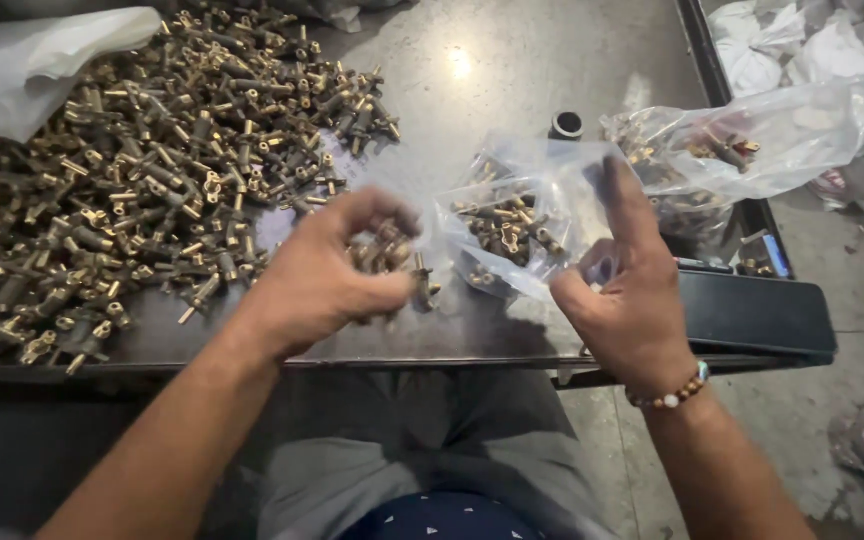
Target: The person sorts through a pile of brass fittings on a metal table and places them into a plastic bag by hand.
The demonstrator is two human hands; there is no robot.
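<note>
Nearest the camera are the person's own lap and forearms, grey cloth below and the two arms reaching up toward the dark metal surface (512, 90). That surface is the largest thing in view, and most of its left half lies under a broad heap of small brass fittings (142, 170), piled loose and touching one another. At the far left corner a white plastic sheet (32, 65) overlaps the heap. To the right, a larger clear bag of fittings (752, 145) slumps at the surface's edge, with a flat black bar (752, 315) just below it and a small black cap (566, 125) near its left end.

Between the hands sits a small clear bag (512, 225), already holding several brass pieces. The right hand (627, 300) holds it, its grip closed on the bag's near edge with the forefinger raised along the plastic, propping the mouth. The left hand (327, 275) has its grip closed around a handful of fittings (392, 255), just beside the bag's opening.

To do this well, the mouth should probably be kept wide and tilted toward the left hand, and the pieces let go only once they are over the opening, so none catch on the thin plastic.
</note>
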